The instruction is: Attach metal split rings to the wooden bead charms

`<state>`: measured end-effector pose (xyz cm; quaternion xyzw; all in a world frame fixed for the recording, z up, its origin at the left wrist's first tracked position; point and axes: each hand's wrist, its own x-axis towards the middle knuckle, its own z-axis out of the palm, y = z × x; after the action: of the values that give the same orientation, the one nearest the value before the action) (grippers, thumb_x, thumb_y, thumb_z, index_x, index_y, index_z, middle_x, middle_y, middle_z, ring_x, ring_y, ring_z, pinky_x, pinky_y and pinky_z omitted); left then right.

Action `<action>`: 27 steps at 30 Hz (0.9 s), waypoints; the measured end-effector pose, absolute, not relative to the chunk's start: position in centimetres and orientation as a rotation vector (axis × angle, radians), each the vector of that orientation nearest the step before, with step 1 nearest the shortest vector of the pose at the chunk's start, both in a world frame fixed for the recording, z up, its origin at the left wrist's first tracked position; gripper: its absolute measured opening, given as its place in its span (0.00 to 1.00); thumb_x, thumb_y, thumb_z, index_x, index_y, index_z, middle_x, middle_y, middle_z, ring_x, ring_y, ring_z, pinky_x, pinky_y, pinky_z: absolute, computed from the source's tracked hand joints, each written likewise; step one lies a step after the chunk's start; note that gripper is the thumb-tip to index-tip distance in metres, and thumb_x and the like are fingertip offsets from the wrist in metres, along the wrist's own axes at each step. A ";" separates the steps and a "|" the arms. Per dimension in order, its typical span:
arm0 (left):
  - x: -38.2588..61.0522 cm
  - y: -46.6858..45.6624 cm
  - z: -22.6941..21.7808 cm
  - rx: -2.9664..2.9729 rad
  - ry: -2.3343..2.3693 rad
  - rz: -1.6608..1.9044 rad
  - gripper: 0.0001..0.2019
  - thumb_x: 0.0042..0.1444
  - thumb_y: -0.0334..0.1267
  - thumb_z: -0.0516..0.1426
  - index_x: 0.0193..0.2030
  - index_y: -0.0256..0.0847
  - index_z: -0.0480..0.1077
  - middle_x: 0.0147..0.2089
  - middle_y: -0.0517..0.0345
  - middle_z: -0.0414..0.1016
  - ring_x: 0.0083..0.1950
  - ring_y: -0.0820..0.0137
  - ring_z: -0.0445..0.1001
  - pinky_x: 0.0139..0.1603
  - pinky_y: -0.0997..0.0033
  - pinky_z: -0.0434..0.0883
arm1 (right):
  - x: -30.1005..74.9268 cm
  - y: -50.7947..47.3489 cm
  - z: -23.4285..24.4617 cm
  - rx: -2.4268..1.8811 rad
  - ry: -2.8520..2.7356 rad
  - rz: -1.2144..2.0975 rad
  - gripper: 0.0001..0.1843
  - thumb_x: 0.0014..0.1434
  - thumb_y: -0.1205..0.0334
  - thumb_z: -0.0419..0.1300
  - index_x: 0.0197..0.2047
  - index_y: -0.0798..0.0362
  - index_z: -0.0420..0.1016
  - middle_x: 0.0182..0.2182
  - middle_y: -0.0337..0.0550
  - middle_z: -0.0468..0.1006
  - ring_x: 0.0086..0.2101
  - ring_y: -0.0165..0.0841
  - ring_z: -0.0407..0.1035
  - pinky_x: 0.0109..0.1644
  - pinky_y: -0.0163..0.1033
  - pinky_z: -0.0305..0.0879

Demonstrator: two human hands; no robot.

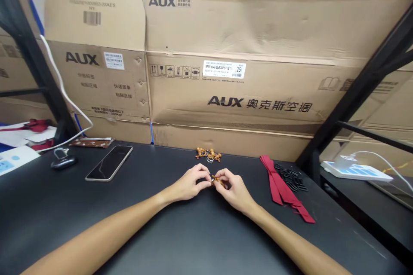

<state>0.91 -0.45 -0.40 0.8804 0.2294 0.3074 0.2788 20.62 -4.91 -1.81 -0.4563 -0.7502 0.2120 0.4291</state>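
Observation:
Over the middle of the black table, my left hand [192, 182] pinches at a small metal ring on a brown beaded keychain [217, 181]. From the other side, my right hand [235, 190] has its fingers closed around the keychain's brown beads, hiding most of them. Both sets of fingertips nearly meet there. Just beyond my hands lies a small pile of similar brown gourd-shaped bead keychains [209, 154] with metal rings.
Red ribbon strips [285, 189] and black clips [292, 178] lie to the right. On the left are a phone [109, 163], a black rounded case [63, 162] and a brown packet [92, 142]. Cardboard boxes [180, 107] wall the back; a power strip [355, 171] sits far right.

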 end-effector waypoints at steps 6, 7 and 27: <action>1.0 -0.7 -0.5 2.384 0.621 0.839 0.07 0.62 0.39 0.54 0.39 0.41 0.72 0.47 0.54 0.67 0.50 0.66 0.68 0.56 0.65 0.64 | 20.3 -5.0 -2.0 -1.149 -1.888 0.424 0.04 0.58 0.61 0.55 0.34 0.50 0.62 0.18 0.29 0.62 0.19 0.25 0.54 0.25 0.31 0.54; 1.0 -0.7 -0.5 2.391 0.621 0.840 0.07 0.62 0.38 0.54 0.39 0.41 0.72 0.47 0.54 0.67 0.50 0.66 0.68 0.56 0.65 0.63 | 20.3 -5.0 -2.0 -1.149 -1.894 0.413 0.04 0.58 0.61 0.54 0.35 0.50 0.61 0.18 0.29 0.62 0.19 0.26 0.55 0.25 0.31 0.54; 0.8 -0.5 -0.5 2.360 0.600 0.777 0.07 0.62 0.39 0.54 0.38 0.41 0.73 0.48 0.55 0.67 0.50 0.68 0.68 0.56 0.67 0.63 | 20.5 -4.8 -2.2 -1.200 -1.890 0.436 0.06 0.57 0.59 0.56 0.32 0.51 0.63 0.18 0.29 0.63 0.19 0.25 0.53 0.23 0.31 0.51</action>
<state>0.83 -0.45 -0.46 0.8839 0.2248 0.2912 0.2887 20.49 -4.78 -2.16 -0.4781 -0.7532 0.1736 0.4172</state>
